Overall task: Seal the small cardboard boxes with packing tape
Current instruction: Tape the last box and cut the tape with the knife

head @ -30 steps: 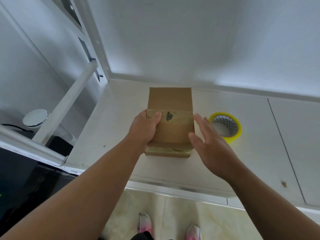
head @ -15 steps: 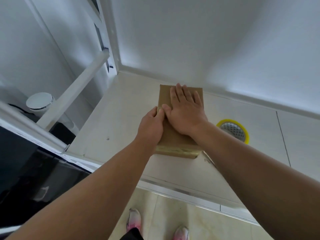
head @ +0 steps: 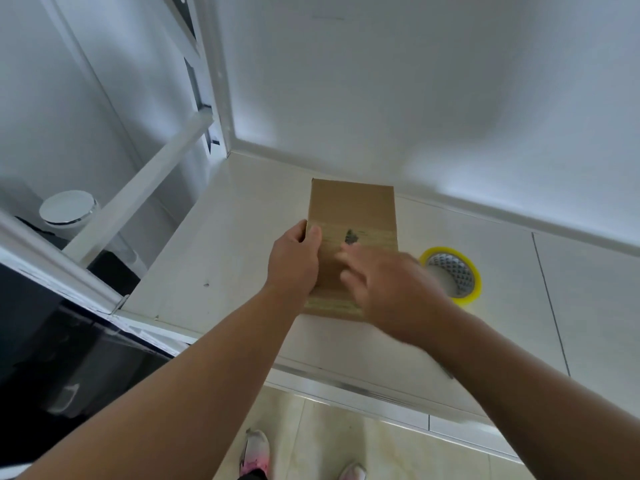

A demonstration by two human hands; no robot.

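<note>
Box: the small cardboard box (head: 351,206) lies flat on the worktop (head: 225,258), towards its front edge. The yellow tape roll (head: 450,275) lies just beside it on the right.
Tape on the box: a glossy strip (head: 375,233) crosses the top face, and a second strip (head: 329,308) runs along the near edge.
Left hand (head: 294,261): grips the box's left edge, thumb on top and fingers curled round the side, bracing it.
Right hand (head: 388,285): over the near right part of the box, fingers loosely spread and holding nothing. It is blurred, so I cannot tell whether it touches the cardboard.
Step in hand: probably rubbing the tape down; this face looks largely sealed.
Next move: likely a flat, firm press along each strip to its ends while the box is held square. After that, the roll is within easy reach if a seam is still open.
</note>
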